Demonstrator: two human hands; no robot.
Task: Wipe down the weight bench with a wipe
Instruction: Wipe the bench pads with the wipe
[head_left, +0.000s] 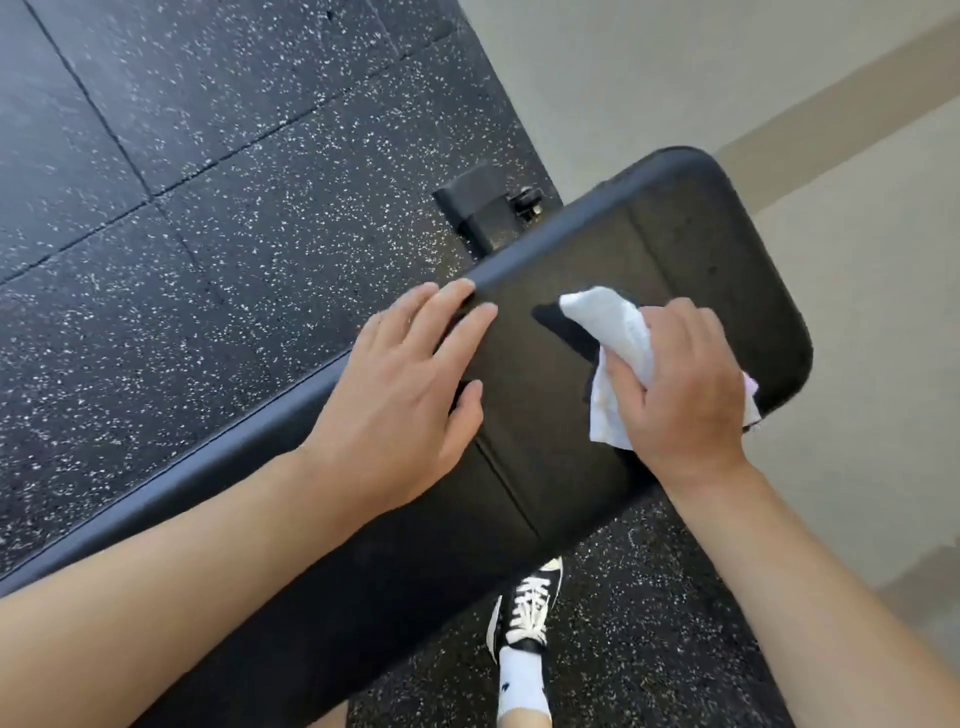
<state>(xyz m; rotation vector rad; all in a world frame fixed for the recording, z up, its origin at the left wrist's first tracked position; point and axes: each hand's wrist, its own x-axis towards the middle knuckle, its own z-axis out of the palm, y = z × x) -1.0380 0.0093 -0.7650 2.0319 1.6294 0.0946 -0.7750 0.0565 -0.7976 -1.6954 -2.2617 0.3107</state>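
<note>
Our right hand (680, 379) has its fingers curled round a crumpled white wipe (618, 353), pressing it onto the black pad of the weight bench (701, 234) near its rounded far end. Our left hand (405, 384) lies flat with fingers straight, holding nothing, braced on the pad's near-left edge just beside the wipe. No wet streaks show on the vinyl — the surface is too dark to tell, so we cannot say how much is cleaned. We judge the wiping to be underway, with the long stretch toward us likely left. Below, a black sneaker (530, 608) stands on the speckled floor (182, 182).
</note>
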